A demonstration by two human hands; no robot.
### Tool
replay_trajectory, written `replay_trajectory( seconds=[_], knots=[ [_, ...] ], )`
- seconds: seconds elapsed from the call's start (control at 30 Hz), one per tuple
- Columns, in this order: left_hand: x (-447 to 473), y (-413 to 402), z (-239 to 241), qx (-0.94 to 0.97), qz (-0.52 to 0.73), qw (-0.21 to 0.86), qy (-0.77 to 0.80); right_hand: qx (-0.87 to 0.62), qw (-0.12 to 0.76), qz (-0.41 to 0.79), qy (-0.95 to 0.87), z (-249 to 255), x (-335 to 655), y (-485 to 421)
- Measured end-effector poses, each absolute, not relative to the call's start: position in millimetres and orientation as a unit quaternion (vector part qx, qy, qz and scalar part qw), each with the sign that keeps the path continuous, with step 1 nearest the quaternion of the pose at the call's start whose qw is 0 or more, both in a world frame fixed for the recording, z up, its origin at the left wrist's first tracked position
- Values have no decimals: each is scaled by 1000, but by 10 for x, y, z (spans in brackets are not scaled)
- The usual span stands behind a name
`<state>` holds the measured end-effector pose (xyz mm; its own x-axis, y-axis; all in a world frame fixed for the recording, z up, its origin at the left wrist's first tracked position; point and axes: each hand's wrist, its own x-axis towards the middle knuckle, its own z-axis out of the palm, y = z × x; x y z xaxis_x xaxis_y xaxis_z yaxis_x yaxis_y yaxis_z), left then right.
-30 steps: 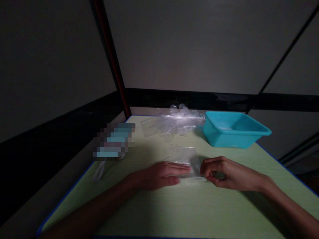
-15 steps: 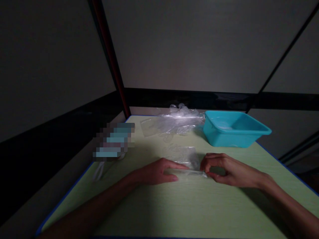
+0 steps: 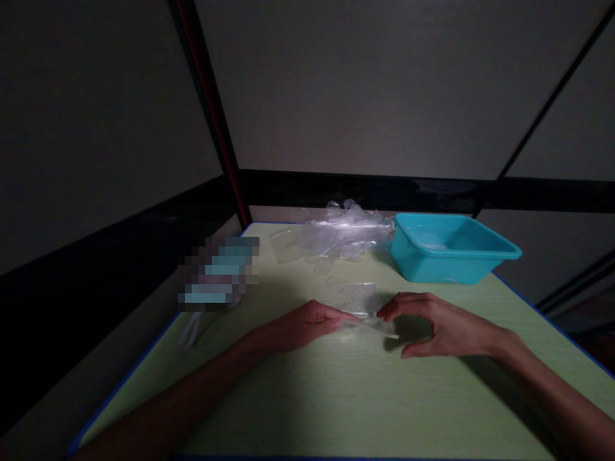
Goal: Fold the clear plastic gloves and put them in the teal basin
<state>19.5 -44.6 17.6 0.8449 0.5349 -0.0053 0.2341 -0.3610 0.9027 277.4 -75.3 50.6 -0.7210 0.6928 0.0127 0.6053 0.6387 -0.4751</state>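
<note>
A thin, see-through piece of folded plastic film (image 3: 358,296) lies on the table in front of me, its near edge lifted and tilted. My left hand (image 3: 305,328) pinches that near flap between thumb and straight fingers. To the right of the film, my right hand (image 3: 432,323) is open, thumb and fingers apart in a C shape. Its fingertips are close to the film's right edge; whether they touch it I cannot tell.
Behind the film lies a heap of crumpled clear plastic (image 3: 343,237), some of it like disposable gloves. A turquoise basin (image 3: 446,266) stands at the back right. A blurred-out object (image 3: 221,272) sits on the left edge with a white strap (image 3: 191,330). The table (image 3: 336,410) is pale green.
My right hand has let go of the film's edge and its thumb and fingers have spread. My left thumb has moved up against the fingers, closing on the film.
</note>
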Motion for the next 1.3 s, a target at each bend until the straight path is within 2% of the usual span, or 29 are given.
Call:
replay_trajectory(
  seconds=[0.37,1.0,1.1,1.3],
  knots=[
    [211,-437,201,791,151,545,233,-278,107,212,-931,386,2739,-711],
    [244,-472,265,766,181,547,285,-320,131,279,-896,397,2696,-722],
    [269,-455,285,723,188,582,321,-353,155,310,-869,353,2703,-704],
    [289,-283,281,577,193,710,354,-397,251,461,-753,200,2669,-641]
  ],
)
